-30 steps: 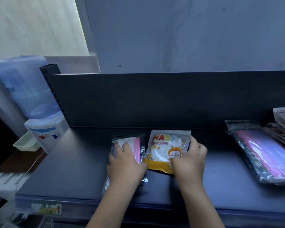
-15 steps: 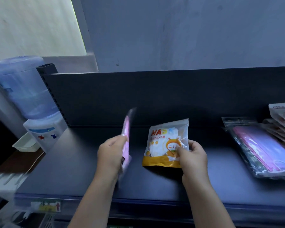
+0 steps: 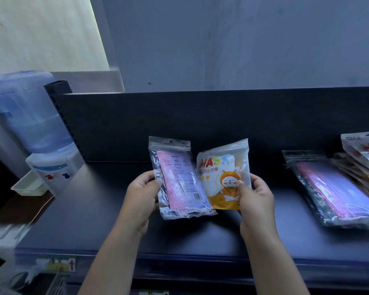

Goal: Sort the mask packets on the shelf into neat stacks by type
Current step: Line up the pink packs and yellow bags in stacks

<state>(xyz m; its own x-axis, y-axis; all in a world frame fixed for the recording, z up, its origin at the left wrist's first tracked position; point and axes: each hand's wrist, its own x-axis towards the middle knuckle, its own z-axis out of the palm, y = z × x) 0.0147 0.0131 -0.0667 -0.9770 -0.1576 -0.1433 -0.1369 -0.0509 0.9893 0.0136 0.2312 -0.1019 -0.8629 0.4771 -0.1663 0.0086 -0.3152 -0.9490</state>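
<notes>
Left hand fingers pinch pink mask packet; right hand fingers pinch orange rabbit packet, both above shelf.

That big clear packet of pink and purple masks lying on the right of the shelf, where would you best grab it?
Probably by its flat header strip at the far end, coming from the left: the packet lies flat on the shelf, that strip is thin and uncovered, and other packets crowd its right side.

The dark shelf bears clear pink-mask packets at its right, beside printed packets.
</notes>
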